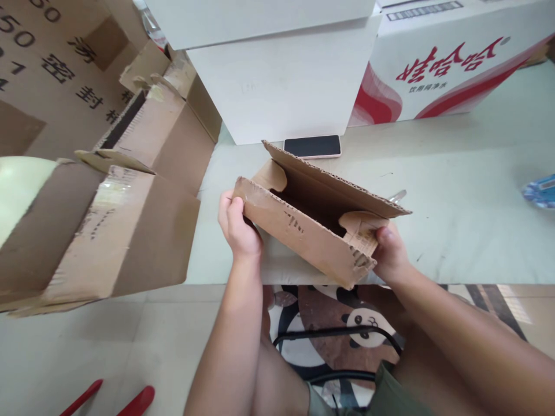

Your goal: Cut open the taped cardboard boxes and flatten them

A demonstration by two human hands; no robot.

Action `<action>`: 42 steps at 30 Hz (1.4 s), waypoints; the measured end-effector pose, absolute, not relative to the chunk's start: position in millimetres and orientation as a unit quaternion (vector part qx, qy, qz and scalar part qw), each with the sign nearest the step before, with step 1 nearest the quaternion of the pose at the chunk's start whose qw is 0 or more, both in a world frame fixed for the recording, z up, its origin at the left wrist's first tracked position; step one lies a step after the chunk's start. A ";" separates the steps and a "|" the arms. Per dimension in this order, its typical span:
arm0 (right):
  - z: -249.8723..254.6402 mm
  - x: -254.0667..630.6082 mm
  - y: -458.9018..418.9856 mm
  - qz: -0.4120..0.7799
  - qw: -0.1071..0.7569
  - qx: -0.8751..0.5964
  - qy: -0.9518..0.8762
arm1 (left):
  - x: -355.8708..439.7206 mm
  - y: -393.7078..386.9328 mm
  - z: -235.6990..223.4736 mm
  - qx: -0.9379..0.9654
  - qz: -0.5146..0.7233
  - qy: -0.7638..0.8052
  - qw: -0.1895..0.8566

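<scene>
A small brown cardboard box (303, 231) with torn, open flaps is held over the near edge of the pale table (455, 202). My left hand (237, 226) grips its left end, fingers curled round the corner. My right hand (390, 251) clasps the right end, thumb pressed on a folded side flap. The box's opening faces up and away from me, and its inside is dark.
A black phone in a pink case (313, 146) lies behind the box. A white box (281, 81) and a red-and-white printed carton (451, 63) stand at the back. Larger brown cartons (130, 219) crowd the left. A blue packet (541, 190) lies at the right edge.
</scene>
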State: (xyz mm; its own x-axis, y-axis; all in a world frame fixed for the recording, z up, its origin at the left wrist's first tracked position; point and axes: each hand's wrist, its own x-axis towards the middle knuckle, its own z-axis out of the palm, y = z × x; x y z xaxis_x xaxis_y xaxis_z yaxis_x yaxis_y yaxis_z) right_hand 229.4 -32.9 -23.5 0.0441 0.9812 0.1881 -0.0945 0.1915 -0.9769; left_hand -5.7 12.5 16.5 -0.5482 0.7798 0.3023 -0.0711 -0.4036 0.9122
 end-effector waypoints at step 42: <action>-19.0 228.5 -33.3 0.462 0.576 -0.431 -0.519 | -4.4 12.4 17.9 0.382 0.744 0.469 0.283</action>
State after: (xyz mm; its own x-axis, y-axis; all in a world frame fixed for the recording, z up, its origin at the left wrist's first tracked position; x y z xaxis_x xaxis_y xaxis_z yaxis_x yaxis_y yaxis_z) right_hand 228.5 -33.3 -19.0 0.0349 0.9790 0.2007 -0.0852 0.2030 -0.9755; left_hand -4.4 12.4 17.9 -0.5479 0.7796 0.3034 -0.0632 -0.4002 0.9142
